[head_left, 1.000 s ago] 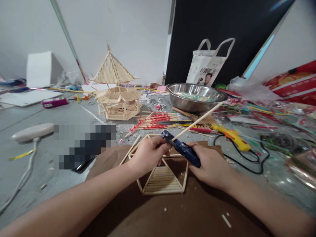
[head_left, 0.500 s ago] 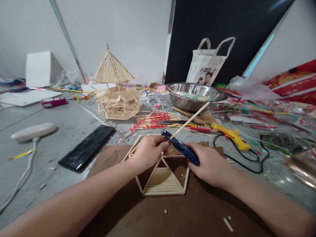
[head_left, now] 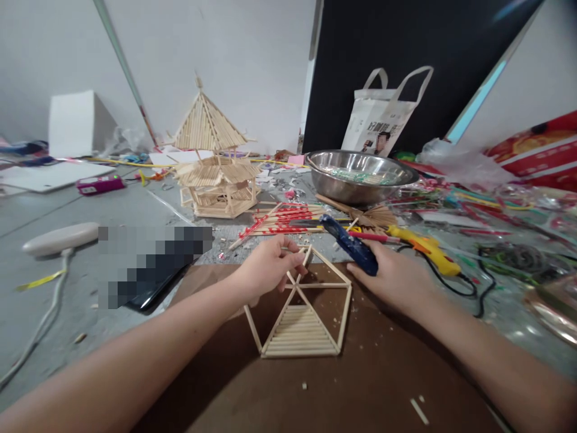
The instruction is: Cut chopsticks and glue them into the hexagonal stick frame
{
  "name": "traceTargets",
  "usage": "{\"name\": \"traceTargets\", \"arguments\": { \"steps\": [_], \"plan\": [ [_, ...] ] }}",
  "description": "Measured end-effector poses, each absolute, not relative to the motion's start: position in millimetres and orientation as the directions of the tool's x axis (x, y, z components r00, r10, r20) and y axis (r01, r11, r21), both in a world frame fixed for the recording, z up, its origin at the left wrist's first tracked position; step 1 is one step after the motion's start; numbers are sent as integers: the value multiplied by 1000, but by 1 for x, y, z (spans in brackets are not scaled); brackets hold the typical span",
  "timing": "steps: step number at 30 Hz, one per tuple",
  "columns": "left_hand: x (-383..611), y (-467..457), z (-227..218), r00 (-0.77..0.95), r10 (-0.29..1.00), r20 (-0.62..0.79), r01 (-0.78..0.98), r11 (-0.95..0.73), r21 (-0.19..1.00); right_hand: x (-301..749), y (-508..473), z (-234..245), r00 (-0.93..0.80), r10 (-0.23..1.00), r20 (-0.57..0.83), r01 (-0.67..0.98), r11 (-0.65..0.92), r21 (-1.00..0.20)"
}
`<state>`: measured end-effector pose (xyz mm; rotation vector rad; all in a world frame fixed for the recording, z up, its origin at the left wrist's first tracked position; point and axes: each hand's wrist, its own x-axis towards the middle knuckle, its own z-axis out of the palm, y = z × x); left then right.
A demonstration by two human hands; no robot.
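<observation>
My left hand (head_left: 265, 270) is closed in a pinch on a short wooden stick (head_left: 307, 257), held over the far part of a flat hexagonal stick frame (head_left: 300, 328). One wedge of the frame is filled with parallel sticks. The frame lies on brown paper (head_left: 360, 385). My right hand (head_left: 396, 279) is wrapped round blue-handled cutters (head_left: 349, 243), which point away to the upper left, just right of the frame.
A stick pagoda model (head_left: 211, 162) stands behind. Nearby are a steel bowl (head_left: 360, 174), a pile of red-tipped sticks (head_left: 283, 219), a yellow glue gun (head_left: 424, 246) with a black cord, a dark phone (head_left: 153, 264), a white corded device (head_left: 58, 239) and a white tote bag (head_left: 383, 120).
The long stick held between the cutters and my left hand is gone; only a short piece stays in my left fingers. My right hand has swung the cutters right, off the frame.
</observation>
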<state>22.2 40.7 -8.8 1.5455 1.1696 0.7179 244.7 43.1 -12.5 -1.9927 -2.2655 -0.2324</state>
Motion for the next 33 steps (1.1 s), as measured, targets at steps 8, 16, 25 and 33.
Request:
{"name": "traceTargets", "arguments": {
  "steps": [8,16,25,33],
  "plan": [
    [14,40,2,491,847,-203,688,-234,687,256,51,-22,-132,971,202,980,98,172],
    [16,37,-1,525,796,-303,745,-256,617,256,53,-26,-161,967,199,976,126,177],
    [17,39,-12,551,783,-291,728,-280,626,254,53,-26,-149,974,169,971,113,209],
    [15,42,-18,571,761,-308,710,-269,651,255,53,-26,-168,972,164,971,135,196]
  ]
}}
